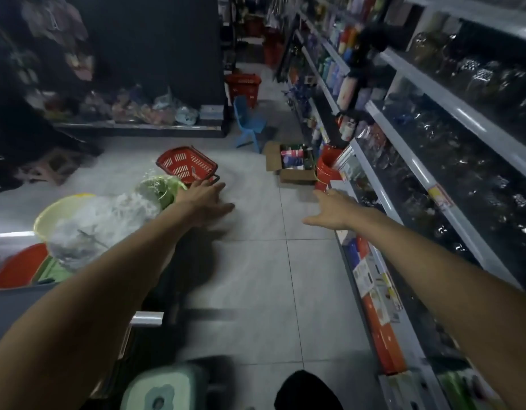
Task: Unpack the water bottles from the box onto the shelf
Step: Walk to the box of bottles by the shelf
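Aisle of a shop, seen from the head camera; much of the picture was blurred.

- Left hand [207,199] – held out forward over the tiled floor [255,291], fingers straight and loosely spread, nothing held in it. It was seen just in front of a red basket [187,164] that lay tilted on the floor.
- Right hand [329,213] – likewise stretched forward, palm down, thumb out to the side, fingers extended and nothing gripped. It was placed near the low edge of the shelf [403,174] on the right.
- Box [288,170] – brown cardboard, flaps open, set on the floor well ahead of both hands and close against the foot of the shelf. The water bottles [292,156] were still packed inside it, upright, with red, white and blue showing; their number could not be told.
- Red bucket [328,170] – stood just beside the box, between it and the shelf.
- Blue chair [250,122] – small, plastic, placed beyond the box.
- Second red basket [243,84] – stood farther down the aisle.
- Yellow basin [57,208] – at the left, partly covered by clear plastic wrap.
- Green stool [164,386] – at the bottom edge, below the left forearm.
- Shelf tiers on the right were stocked with clear glassware; boxed goods were ranged along the lowest tier.
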Demonstrator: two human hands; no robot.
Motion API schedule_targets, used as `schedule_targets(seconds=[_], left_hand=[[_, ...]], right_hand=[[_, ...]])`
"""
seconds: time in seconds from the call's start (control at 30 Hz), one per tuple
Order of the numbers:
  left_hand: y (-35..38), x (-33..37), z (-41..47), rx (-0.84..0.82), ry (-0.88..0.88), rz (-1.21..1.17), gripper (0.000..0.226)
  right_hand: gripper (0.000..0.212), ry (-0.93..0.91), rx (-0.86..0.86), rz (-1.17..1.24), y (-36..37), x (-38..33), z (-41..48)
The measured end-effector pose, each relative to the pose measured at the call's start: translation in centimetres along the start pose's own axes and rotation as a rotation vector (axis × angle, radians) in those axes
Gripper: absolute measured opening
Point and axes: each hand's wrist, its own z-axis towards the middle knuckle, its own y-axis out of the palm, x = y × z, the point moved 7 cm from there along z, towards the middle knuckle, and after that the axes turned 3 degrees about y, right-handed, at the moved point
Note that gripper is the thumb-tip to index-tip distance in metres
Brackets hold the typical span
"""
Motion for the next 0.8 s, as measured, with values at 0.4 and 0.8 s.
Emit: schedule_targets(seconds=[0.4,0.8], left_hand=[[1.2,-4.8,27.7,-0.134,-0.070,0.017,0.078],[-6.4,-8.9,53.3,-0.086,-0.101,0.045,0.080]], right_hand=[[0.102,-0.039,-0.097,0.109,-4.4,1.8,29.9],[0.095,-0.094,-0.096,0.124,-11.7,1.7,61.7]])
